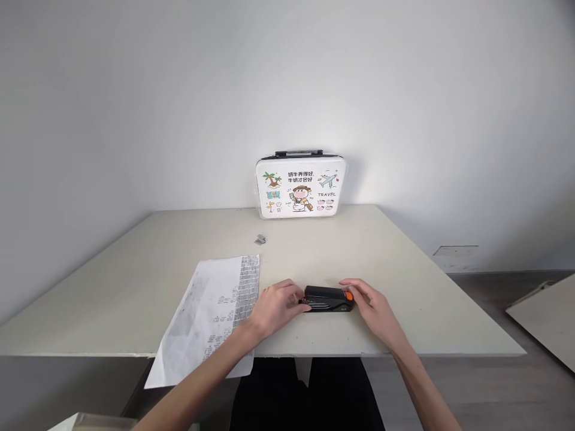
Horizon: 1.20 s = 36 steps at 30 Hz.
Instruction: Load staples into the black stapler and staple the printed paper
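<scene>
A black stapler with an orange piece at its right end lies sideways on the pale table. My left hand is closed at the stapler's left end, thumb along its near side and fingers behind. At the other end, my right hand has its fingers curled around the orange piece. A printed sheet of paper lies left of the stapler, partly under my left forearm and hanging over the table's front edge. Farther back sits a small grey metallic piece, perhaps staples.
A white case with cartoon prints and a black handle stands upright at the table's back, near the wall. The table narrows away from me. A white panel shows beyond its right side, above the floor.
</scene>
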Available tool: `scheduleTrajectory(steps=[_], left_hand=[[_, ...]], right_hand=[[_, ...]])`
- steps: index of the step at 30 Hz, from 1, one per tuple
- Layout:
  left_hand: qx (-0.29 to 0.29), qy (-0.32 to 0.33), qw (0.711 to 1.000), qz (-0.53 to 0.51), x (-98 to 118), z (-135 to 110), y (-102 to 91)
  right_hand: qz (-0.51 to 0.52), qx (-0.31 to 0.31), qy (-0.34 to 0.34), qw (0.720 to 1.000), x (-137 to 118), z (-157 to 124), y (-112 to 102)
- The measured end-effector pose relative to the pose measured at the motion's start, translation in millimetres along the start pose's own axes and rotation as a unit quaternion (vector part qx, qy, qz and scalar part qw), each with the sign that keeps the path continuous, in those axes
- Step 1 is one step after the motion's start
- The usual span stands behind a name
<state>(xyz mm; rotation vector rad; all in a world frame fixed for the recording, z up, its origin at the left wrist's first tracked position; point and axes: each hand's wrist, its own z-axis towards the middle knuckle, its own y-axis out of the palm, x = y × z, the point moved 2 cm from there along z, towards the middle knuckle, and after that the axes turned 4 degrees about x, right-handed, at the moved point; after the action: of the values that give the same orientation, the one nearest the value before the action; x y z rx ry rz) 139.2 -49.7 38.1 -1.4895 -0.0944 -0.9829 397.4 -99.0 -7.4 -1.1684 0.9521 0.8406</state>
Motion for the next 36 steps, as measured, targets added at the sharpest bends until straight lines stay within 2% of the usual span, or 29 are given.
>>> scheduleTrajectory(steps=[4, 7, 10, 13, 15, 17, 19, 23, 26, 28, 31, 34, 36], left_hand=[[0.003, 0.032, 0.999, 0.031, -2, 2, 0.4], [0.002, 0.058, 0.996, 0.061, -7, 0, -6.3], [-0.025, 0.1, 0.991, 0.086, -17, -5, -21.6], [-0.077, 0.15, 0.982, 0.088, -32, -3, -42.7], [-0.06, 0.118, 0.986, 0.097, -50, 9, -58.4], [0.026, 0.008, 0.991, 0.132, -72, 29, -73.3], [0.098, -0.073, 0.979, 0.165, -94, 55, -81.8], [0.16, -0.175, 0.954, 0.184, -122, 101, -77.7], [0.175, -0.215, 0.946, 0.167, -128, 117, -70.0], [0.18, -0.222, 0.948, 0.142, -127, 118, -70.2], [0.176, -0.216, 0.957, 0.077, -120, 106, -78.7], [0.158, -0.193, 0.968, -0.009, -104, 82, -85.1], [0.137, -0.167, 0.972, -0.098, -88, 62, -81.7]], right_hand=[[0.028, 0.02, -0.002, 0.999, -2, -4, 2], [0.002, 0.004, -0.011, 1.0, -6, -7, 4], [-0.05, -0.019, -0.02, 0.998, -9, -9, 6], [-0.07, -0.025, -0.016, 0.997, -11, -10, 6], [-0.075, -0.031, -0.009, 0.997, -12, -10, 7], [-0.078, -0.032, 0.0, 0.996, -11, -10, 7], [-0.078, -0.032, 0.006, 0.996, -10, -10, 7], [-0.071, -0.037, 0.006, 0.997, -9, -9, 8], [-0.069, -0.04, 0.004, 0.997, -8, -8, 8], [-0.07, -0.041, 0.003, 0.997, -8, -8, 8], [-0.069, -0.039, 0.003, 0.997, -8, -9, 8], [-0.069, -0.035, 0.002, 0.997, -9, -9, 7], [-0.073, -0.031, 0.006, 0.997, -9, -10, 7]])
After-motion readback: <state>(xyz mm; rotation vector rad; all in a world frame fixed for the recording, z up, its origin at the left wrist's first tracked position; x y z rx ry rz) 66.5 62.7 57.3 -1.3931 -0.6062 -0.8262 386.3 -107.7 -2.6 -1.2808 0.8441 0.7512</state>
